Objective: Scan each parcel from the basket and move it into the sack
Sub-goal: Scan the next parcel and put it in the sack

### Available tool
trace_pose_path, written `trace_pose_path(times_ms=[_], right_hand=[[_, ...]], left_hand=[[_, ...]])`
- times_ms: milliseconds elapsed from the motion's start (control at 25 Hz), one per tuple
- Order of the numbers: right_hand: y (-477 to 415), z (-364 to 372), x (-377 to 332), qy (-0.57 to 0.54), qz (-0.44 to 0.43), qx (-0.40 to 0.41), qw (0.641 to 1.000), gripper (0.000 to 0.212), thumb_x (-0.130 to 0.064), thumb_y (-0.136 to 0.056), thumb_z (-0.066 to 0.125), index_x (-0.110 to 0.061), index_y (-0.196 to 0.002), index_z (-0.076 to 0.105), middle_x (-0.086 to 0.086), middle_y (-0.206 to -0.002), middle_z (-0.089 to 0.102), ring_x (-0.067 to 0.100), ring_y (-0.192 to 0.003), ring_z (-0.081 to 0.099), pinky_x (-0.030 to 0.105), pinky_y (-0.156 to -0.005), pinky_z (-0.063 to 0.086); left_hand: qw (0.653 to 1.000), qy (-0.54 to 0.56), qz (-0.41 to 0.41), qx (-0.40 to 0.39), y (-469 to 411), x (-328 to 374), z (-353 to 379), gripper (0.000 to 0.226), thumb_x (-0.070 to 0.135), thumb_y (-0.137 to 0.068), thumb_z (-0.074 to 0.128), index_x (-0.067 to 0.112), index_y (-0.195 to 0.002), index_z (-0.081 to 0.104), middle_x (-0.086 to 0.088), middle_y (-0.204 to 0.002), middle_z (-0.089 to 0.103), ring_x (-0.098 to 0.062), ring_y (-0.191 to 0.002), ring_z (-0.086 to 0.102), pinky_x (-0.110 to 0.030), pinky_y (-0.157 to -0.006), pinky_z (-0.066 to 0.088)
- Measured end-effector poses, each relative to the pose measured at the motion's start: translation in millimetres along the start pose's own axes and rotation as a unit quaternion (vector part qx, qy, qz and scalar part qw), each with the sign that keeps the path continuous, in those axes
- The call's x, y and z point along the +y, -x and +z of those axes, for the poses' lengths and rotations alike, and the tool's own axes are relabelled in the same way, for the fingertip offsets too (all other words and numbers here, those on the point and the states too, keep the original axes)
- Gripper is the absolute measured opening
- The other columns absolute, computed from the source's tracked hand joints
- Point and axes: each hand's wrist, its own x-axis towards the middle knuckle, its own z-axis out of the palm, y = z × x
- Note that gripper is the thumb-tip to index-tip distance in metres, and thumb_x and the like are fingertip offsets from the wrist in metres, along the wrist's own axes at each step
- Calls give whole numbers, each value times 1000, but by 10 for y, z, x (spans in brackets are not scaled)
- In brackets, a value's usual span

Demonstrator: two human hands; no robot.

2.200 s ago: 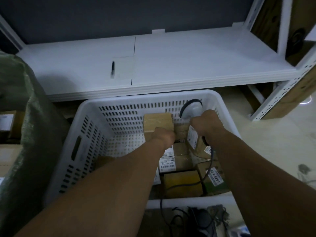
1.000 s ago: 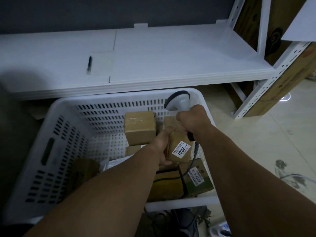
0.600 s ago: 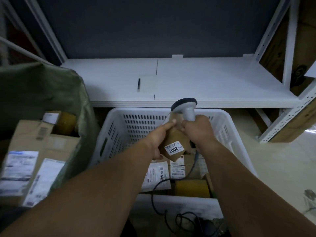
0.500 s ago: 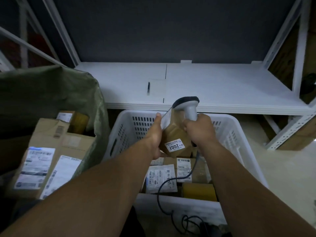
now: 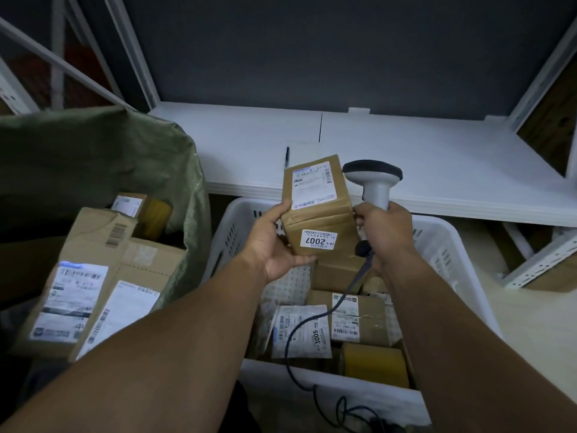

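Note:
My left hand point(image 5: 272, 245) grips a small brown cardboard parcel point(image 5: 318, 214) marked 2007 from below and the left, lifted above the white perforated basket point(image 5: 449, 264). Its shipping label faces up toward me. My right hand point(image 5: 385, 234) holds the grey handheld scanner point(image 5: 374, 182) by its handle, right beside the parcel, with a fingertip touching the parcel's right edge. The scanner's dark cable hangs down into the basket. Several more parcels point(image 5: 359, 317) lie in the basket. The green sack point(image 5: 103, 157) stands open at the left, with several labelled boxes point(image 5: 93, 282) inside.
A white shelf board point(image 5: 406, 164) runs behind the basket, with a pen point(image 5: 287, 156) on it. White rack uprights point(image 5: 543, 73) rise at right and left. Pale floor shows at the right, and a tangle of cable point(image 5: 346, 410) lies below the basket.
My left hand has lifted the 2007 parcel out of the basket and tilted it so the shipping label faces up. The scanner rose with it and stays beside it. The view swung toward the sack.

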Motion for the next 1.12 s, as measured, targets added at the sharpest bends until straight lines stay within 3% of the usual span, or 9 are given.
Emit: trace_pose_path(times_ms=[160, 360, 520, 640, 720, 880, 1120], right_hand=[[-71, -17, -60, 13, 59, -38, 997, 17, -23, -85, 70, -8, -93, 65, 6, -67, 62, 24, -62, 55, 32, -57, 44], [-42, -95, -42, 54, 55, -48, 996, 7, -11, -88, 65, -4, -90, 67, 13, -72, 69, 22, -64, 65, 32, -57, 55], [38, -164, -135, 59, 32, -74, 995, 8, -6, -89, 63, -3, -96, 66, 14, -79, 70, 19, -58, 64, 31, -56, 54], [191, -191, -362, -41, 91, -187, 977, 11, -9, -92, 65, -5, -102, 63, 10, -69, 59, 18, -55, 59, 44, -69, 62], [294, -200, -498, -48, 105, -238, 964, 15, -10, -94, 66, -2, -106, 62, 11, -66, 58, 21, -57, 60, 50, -71, 63], [419, -185, -618, 17, 67, -242, 968, 13, -11, -94, 65, -1, -100, 62, 10, -66, 55, 18, -45, 49, 28, -45, 47], [433, -171, -668, 26, 55, -243, 968, 6, -9, -93, 60, -4, -95, 59, 9, -64, 52, 16, -44, 44, 26, -46, 39]], left_hand=[[999, 24, 34, -19, -77, 21, -51, 45, 20, -81, 75, 9, -124, 69, -18, -107, 76, -39, -106, 70, -58, -98, 54], [998, -44, 40, -22, -147, -11, -116, 55, -4, -60, 60, 8, -114, 60, -13, -124, 72, -37, -118, 65, -58, -112, 40], [985, -166, 19, 48, -215, -70, -186, 43, -9, -57, 54, 5, -95, 67, -9, -115, 76, -33, -111, 66, -49, -99, 53], [977, -184, 19, 105, -273, -12, -266, 25, -15, -59, 50, 6, -69, 58, -10, -109, 75, -31, -101, 66, -42, -82, 56], [975, -181, 26, 128, -317, 41, -308, 28, -21, -64, 47, 6, -59, 53, -9, -104, 72, -30, -97, 64, -37, -71, 54], [973, -179, 20, 146, -366, 88, -353, 31, -25, -72, 47, 2, -67, 60, -8, -101, 71, -28, -96, 62, -33, -64, 49], [973, -171, 14, 153, -440, 88, -364, 41, -26, -70, 51, -1, -95, 71, -12, -108, 73, -29, -96, 65, -33, -64, 51]])
